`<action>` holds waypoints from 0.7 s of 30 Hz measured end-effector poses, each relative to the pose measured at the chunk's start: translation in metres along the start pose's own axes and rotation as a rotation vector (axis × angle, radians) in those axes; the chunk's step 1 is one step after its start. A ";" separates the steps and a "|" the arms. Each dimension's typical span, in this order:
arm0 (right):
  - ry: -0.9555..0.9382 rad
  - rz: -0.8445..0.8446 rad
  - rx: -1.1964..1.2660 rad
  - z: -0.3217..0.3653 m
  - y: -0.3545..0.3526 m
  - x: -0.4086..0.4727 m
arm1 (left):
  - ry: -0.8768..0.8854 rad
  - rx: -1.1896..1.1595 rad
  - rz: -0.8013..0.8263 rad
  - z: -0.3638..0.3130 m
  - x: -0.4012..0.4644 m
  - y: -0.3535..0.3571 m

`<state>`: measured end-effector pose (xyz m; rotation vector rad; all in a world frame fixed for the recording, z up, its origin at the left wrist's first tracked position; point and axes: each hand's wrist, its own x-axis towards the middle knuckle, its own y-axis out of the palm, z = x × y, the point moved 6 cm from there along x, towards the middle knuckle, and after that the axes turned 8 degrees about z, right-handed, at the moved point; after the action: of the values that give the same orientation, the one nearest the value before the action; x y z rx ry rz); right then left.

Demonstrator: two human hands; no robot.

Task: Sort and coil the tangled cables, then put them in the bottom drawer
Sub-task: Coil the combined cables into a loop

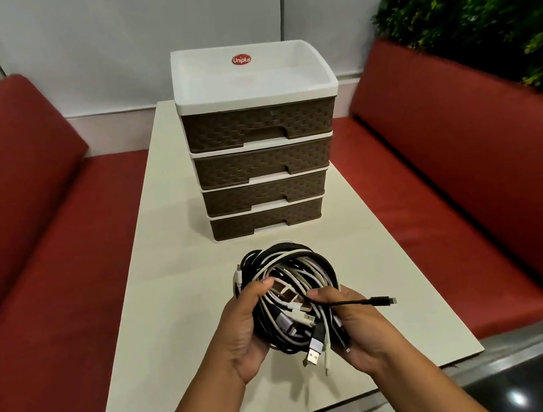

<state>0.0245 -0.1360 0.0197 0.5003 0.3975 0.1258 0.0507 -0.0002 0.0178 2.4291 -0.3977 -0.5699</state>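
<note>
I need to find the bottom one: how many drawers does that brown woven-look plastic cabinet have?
4, stacked in the white-framed cabinet on the table: top drawer, second drawer, third drawer, and bottom drawer nearest the tabletop. All appear closed; none seem hidden.

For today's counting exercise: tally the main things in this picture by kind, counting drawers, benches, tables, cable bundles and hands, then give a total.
Brown drawers: 4, all closed
Red benches: 2, one on each side of the table
White table: 1
Tangled cable bundle: 1, individual cables too knotted to count
Hands: 2, left hand and right hand, both holding the bundle
Total: 10
</note>
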 end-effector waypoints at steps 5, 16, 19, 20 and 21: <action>0.062 -0.022 0.016 -0.009 -0.005 0.005 | -0.049 -0.055 -0.044 0.016 0.001 -0.012; 0.294 -0.002 -0.045 -0.013 -0.077 0.050 | -0.137 -0.049 -0.255 0.075 0.059 -0.017; 0.336 0.027 -0.122 -0.009 -0.087 0.062 | -0.058 0.130 -0.390 0.075 0.063 -0.024; 0.352 0.034 -0.162 -0.008 -0.090 0.065 | -0.034 0.200 -0.442 0.074 0.063 -0.024; 0.370 0.050 -0.211 -0.008 -0.094 0.069 | -0.009 0.273 -0.487 0.074 0.062 -0.025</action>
<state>0.0860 -0.1992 -0.0562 0.2769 0.7254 0.3081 0.0715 -0.0424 -0.0697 2.8033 0.1343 -0.7718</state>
